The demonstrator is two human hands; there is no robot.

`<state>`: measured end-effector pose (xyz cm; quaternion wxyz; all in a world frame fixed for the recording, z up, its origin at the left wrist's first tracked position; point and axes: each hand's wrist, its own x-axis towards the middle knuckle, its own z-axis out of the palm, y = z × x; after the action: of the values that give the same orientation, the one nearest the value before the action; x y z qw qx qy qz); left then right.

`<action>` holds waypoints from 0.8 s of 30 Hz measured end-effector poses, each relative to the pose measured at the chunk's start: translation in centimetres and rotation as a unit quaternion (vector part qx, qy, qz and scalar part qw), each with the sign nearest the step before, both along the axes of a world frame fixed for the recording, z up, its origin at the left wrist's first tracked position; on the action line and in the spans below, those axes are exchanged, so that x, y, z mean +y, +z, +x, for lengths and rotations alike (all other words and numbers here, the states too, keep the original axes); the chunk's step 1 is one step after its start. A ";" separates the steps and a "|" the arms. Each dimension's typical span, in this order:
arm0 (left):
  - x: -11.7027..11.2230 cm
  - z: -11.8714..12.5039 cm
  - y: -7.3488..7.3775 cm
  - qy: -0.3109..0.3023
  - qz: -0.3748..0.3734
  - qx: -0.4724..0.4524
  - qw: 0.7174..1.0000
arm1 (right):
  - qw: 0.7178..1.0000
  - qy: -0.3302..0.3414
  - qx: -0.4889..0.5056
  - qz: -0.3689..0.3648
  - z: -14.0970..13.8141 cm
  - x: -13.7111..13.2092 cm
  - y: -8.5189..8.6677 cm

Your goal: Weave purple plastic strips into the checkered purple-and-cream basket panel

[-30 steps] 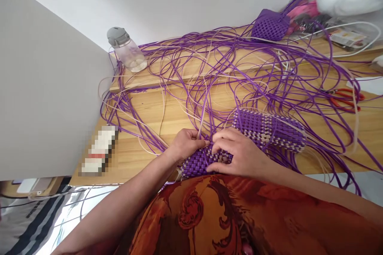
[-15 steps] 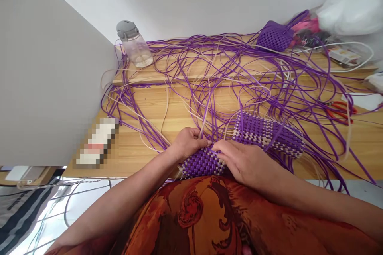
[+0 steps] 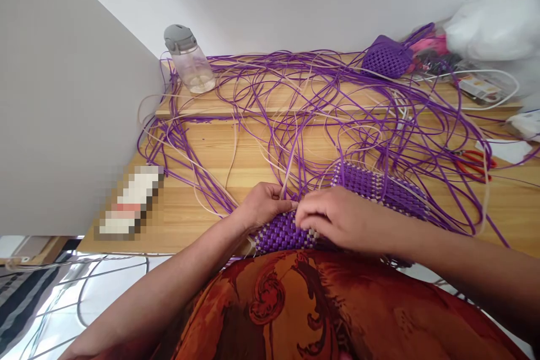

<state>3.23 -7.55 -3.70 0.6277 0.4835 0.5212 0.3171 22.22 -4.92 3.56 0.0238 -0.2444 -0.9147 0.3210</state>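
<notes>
A half-woven purple and cream piece (image 3: 367,185) lies at the near edge of the wooden table (image 3: 202,146), partly under both hands. My left hand (image 3: 264,203) pinches a cream strand at the weave's left end, fingers closed. My right hand (image 3: 337,218) rests on the weave right beside it, fingertips curled and pressed down on the strands. Long loose purple strands (image 3: 320,101) fan out from the weave across the table.
A clear bottle with a grey lid (image 3: 188,60) stands at the back left. A finished purple woven pouch (image 3: 387,57) sits at the back right near white bags. Red-handled scissors (image 3: 475,161) lie at the right. A grey wall panel (image 3: 63,124) borders the left.
My right hand has slid left over the weave toward my left hand and its fingers have curled down. The left hand has kept its pinch. The view has shifted slightly.
</notes>
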 end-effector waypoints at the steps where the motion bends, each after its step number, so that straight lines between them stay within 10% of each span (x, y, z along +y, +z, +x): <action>1: 0.0 -0.1 0.1 -0.002 -0.008 -0.011 1.000 | 0.999 -0.037 -0.001 0.001 -0.3 0.8 -0.3; 24: -0.3 0.1 1.1 0.031 -0.123 -0.114 0.985 | 0.995 -0.044 -0.056 0.068 -1.0 5.3 -1.7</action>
<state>3.38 -7.83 -2.56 0.7276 0.3471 0.4961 0.3225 21.22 0.40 1.88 0.0030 -0.3002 -0.9225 0.2424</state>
